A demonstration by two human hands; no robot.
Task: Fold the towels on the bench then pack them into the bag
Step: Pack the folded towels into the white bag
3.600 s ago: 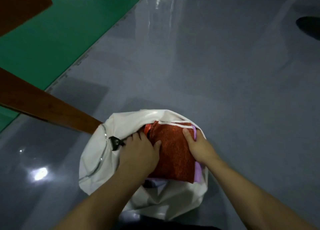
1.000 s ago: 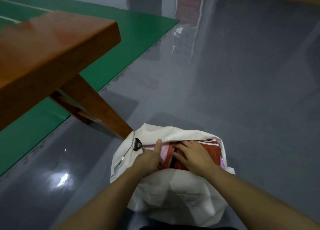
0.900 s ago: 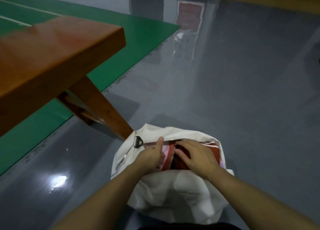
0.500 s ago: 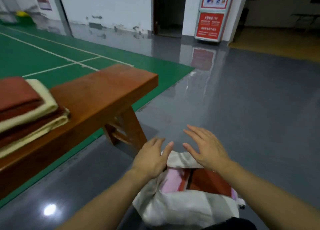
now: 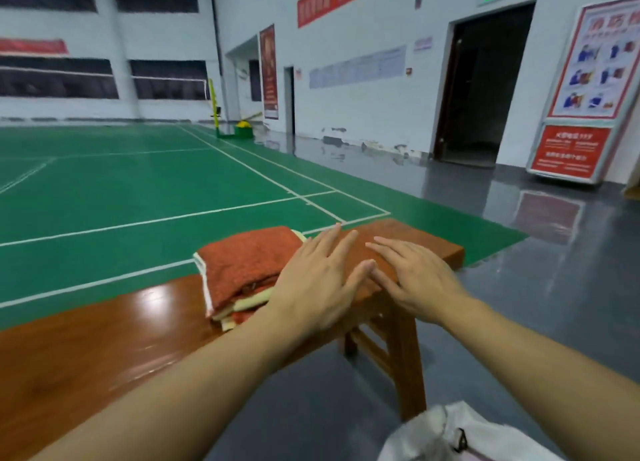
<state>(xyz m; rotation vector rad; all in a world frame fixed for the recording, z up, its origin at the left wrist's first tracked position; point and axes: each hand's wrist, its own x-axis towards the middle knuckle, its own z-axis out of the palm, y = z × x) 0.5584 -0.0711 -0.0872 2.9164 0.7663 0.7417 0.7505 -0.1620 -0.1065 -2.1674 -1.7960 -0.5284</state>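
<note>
A stack of folded towels (image 5: 242, 270), rust-red on top with cream layers beneath, lies on the wooden bench (image 5: 86, 349) near its right end. My left hand (image 5: 318, 284) hovers with fingers straight at the stack's right edge, holding nothing. My right hand (image 5: 412, 277) is spread flat beside it, over the bench end, also empty. The white bag (image 5: 446, 436) sits on the floor at the bottom right, only its top corner with a black buckle in view.
The bench leg (image 5: 405, 363) stands between the bench top and the bag. Grey glossy floor (image 5: 519, 304) spreads to the right, green court (image 5: 138, 190) behind the bench. A red sign stand (image 5: 585, 114) and a dark doorway (image 5: 481, 82) are at the far wall.
Both hands left the bag, where they had been pressing towels in, and rose to the bench beside the folded stack. The view swung up from the floor to the bench.
</note>
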